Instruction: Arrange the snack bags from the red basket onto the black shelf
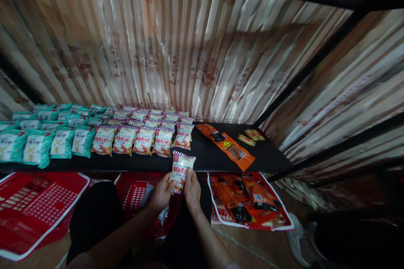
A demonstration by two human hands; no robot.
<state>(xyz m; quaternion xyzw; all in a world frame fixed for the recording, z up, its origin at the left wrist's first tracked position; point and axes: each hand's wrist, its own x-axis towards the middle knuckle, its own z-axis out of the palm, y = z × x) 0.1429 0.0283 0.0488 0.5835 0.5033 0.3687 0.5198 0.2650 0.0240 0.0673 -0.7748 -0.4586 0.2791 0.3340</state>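
Note:
Between my two hands I hold a small snack bag [181,167] with a white and red front and striped ends, upright just in front of the shelf edge. My left hand [163,193] grips its lower left side. Its right side is held by my right hand [192,190], thumb on the front. Behind it on the black shelf [202,151], rows of matching snack bags [144,139] stand upright. Left of those come several rows of teal snack bags [37,148].
A long orange packet [227,146] and small yellowish packs [251,135] lie on the shelf's right. Below stand a red basket [128,193], another at left [41,201], and a white-rimmed one [252,228] holding orange packets. Striped sheeting [176,50] backs the shelf; a shoe [298,239] shows lower right.

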